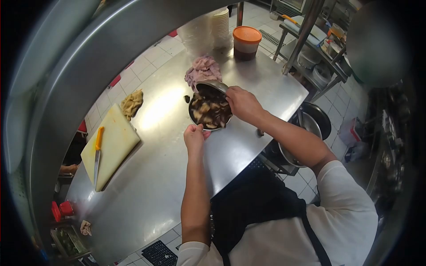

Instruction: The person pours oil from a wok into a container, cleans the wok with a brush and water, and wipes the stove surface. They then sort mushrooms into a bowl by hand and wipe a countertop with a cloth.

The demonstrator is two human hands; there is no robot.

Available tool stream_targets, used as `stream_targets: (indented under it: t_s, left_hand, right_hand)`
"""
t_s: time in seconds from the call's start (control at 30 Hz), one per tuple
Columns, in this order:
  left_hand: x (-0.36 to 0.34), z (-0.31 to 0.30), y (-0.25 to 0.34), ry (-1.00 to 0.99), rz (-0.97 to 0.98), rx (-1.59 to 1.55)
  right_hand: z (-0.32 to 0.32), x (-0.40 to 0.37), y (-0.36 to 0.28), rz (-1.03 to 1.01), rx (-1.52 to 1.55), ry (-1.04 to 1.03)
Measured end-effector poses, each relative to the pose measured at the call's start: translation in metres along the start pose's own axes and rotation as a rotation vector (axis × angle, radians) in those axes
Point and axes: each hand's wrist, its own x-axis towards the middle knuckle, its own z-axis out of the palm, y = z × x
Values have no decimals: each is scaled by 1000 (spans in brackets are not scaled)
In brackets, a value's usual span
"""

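Note:
In the head view my right hand [245,104] grips a metal bowl [217,85] by its rim and holds it tilted. Dark, wet pieces of food [212,111], which look like sliced mushrooms, spill from it, blurred by motion. Below is a second round bowl [191,116] on the steel table, with the food coming down into it. My left hand [194,136] pinches the near rim of this lower bowl. A small dark piece [187,99] lies on the table just left of the bowls. Much of the lower bowl is hidden by the food and the tilted one.
A pink cloth [203,71] lies behind the bowls. Farther back stand an orange-lidded tub [246,42] and stacked white containers [220,29]. To the left are a cutting board [116,144] with a yellow-handled knife [98,144] and a tan cloth [132,104]. Pans [310,126] sit below the right edge.

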Motion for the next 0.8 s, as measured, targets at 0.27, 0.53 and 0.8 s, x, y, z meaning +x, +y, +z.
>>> stream_targets:
  t_s: [0.27, 0.53, 0.8]
  left_hand:
    - [-12, -64, -12, 40, -45, -103]
    - [-27, -113, -16, 85, -62, -100]
    - [-81, -159, -22, 146, -143, 8]
  right_hand:
    - [-8, -7, -47, -126, 77, -14]
    - [11, 16, -51, -196, 248, 234]
    - [173, 144, -28, 678, 1176, -19]
